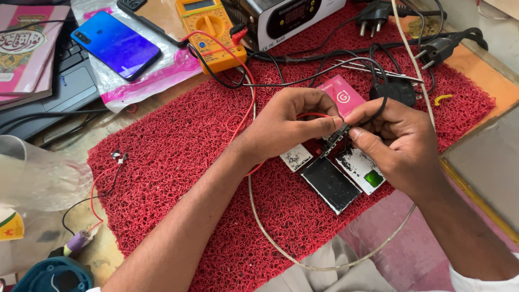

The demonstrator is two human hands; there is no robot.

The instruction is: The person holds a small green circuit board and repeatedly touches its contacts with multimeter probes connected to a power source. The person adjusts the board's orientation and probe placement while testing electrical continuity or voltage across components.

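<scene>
From my remote seat I see a red looped mat [178,157] covering most of the table [476,70]. Toward the far left corner a blue phone [116,44] lies on a clear plastic bag with pink print [140,86], beside a pink book [27,48] resting on a dark laptop [70,81]. A yellow multimeter [210,32] sits at the mat's far edge, next to a black-and-silver box with a display [289,16]. Two black plugs [438,50] lie near the far right corner, a black adapter [393,92] just inside them. At the near left edge stands a teal object [51,276].
</scene>
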